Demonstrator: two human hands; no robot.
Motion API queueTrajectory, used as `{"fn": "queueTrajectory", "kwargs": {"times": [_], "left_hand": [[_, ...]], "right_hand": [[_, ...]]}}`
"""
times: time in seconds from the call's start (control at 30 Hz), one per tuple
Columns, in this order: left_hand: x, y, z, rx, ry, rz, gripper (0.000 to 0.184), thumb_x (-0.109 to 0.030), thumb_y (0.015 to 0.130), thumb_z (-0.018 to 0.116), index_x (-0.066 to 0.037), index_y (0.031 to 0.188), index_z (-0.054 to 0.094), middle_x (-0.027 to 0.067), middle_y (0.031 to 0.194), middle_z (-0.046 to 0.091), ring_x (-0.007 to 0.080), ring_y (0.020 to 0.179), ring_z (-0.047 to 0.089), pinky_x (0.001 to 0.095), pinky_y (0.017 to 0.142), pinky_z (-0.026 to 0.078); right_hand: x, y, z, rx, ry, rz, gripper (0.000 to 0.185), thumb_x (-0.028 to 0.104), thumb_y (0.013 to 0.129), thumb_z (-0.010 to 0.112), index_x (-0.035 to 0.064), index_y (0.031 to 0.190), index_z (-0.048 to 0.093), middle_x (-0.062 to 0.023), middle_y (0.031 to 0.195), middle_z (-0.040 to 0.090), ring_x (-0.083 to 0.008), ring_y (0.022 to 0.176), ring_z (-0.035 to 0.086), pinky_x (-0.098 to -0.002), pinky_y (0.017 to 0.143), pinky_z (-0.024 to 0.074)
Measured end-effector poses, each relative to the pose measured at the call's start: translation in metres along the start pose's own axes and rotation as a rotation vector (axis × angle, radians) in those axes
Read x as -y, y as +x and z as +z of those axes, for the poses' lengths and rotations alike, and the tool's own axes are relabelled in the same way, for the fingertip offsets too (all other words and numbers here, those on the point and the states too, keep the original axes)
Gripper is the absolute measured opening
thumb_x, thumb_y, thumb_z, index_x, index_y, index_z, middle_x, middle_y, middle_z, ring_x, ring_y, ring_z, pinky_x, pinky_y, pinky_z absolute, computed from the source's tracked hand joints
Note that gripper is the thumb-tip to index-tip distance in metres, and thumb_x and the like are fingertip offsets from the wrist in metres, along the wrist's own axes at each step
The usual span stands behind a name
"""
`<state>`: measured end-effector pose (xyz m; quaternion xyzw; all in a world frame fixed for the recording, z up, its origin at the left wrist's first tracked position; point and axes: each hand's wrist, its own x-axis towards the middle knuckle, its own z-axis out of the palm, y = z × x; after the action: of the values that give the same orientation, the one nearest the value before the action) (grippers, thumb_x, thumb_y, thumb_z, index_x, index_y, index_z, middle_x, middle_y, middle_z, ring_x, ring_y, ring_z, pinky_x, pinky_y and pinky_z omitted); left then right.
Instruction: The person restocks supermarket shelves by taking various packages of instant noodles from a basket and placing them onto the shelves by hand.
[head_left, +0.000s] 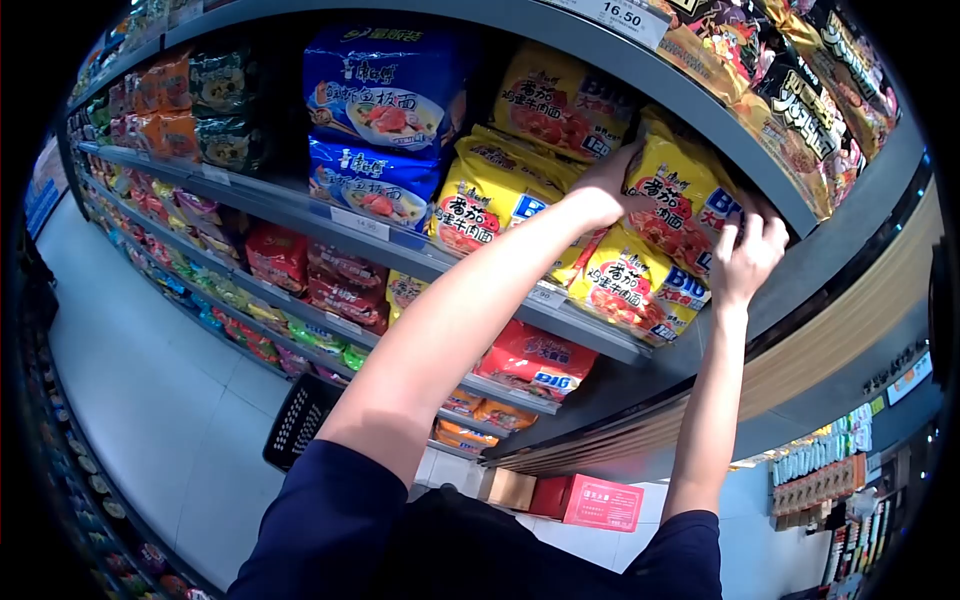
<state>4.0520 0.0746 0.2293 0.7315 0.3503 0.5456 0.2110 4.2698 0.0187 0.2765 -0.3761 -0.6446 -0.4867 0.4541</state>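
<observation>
Between my two hands, a yellow noodle pack (680,190) sits tilted on top of another yellow pack (630,280) at the right end of the shelf. My left hand (610,190) is against its left side, with the fingertips hidden behind the pack. At its right side is my right hand (748,255), fingers bent over the edge and holding it. More yellow packs (485,200) stand to the left, and one lies farther back (560,105). Two blue noodle packs (385,95) are stacked beside them.
The shelf edge (400,240) carries price tags. An upper shelf (740,110) with black packs overhangs the right hand. Red packs (535,360) lie below. A black basket (300,420) and a red box (600,503) are on the floor.
</observation>
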Motion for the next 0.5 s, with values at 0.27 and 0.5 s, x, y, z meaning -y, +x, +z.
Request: {"fn": "queueTrajectory", "kwargs": {"times": [0.27, 0.5], "left_hand": [[0.014, -0.009, 0.007, -0.099, -0.091, 0.029, 0.091, -0.027, 0.074, 0.082, -0.01, 0.148, 0.032, 0.0203, 0.137, 0.051, 0.0327, 0.123, 0.053, 0.0375, 0.103, 0.043], [0.018, -0.015, 0.005, -0.037, -0.121, -0.018, 0.098, -0.032, 0.071, 0.084, -0.022, 0.15, 0.026, 0.0166, 0.143, 0.044, 0.034, 0.125, 0.05, 0.0384, 0.103, 0.043]], "right_hand": [[-0.009, 0.038, -0.005, 0.419, 0.003, 0.209, 0.034, 0.025, 0.097, 0.046, 0.0008, 0.113, 0.063, -0.0239, 0.114, 0.062, -0.0423, 0.103, 0.056, -0.0453, 0.09, 0.0437], [-0.084, 0.008, 0.001, 0.715, -0.561, -0.348, 0.035, 0.018, 0.099, 0.044, 0.0063, 0.131, 0.051, -0.0219, 0.113, 0.059, -0.038, 0.1, 0.057, -0.0447, 0.091, 0.0459]]}}
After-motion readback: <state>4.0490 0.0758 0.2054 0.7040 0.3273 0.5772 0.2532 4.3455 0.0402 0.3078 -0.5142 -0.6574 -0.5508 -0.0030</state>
